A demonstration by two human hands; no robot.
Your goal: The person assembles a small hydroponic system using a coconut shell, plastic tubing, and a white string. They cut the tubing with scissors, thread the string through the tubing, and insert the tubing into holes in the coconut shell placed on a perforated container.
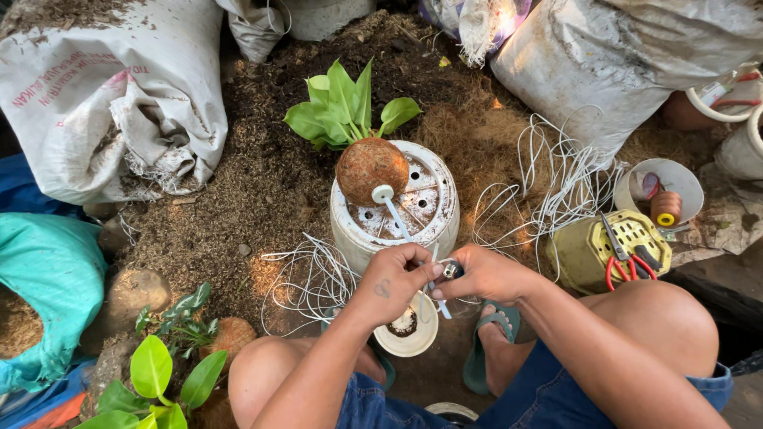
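Both hands meet low in the view: the left hand (395,278) pinches the near end of a white strip (400,225) between closed fingers, and the right hand (486,272) is closed around a small metal lighter (450,269) pressed right against that same end. The strip's long axis runs away from the grip, up and slightly left, ending in a round white cap on a brown coir-wrapped root ball (371,169). That ball sits beyond the hands on an upturned white perforated pot (425,208), its green leafy plant (343,107) pointing farther away. Loose white cord (314,278) lies just left of the grip. Right of it, red-handled scissors (624,256) rest on a yellow upturned pot (592,250). Far left and beyond, a slumped white woven sack (103,87) bears red print
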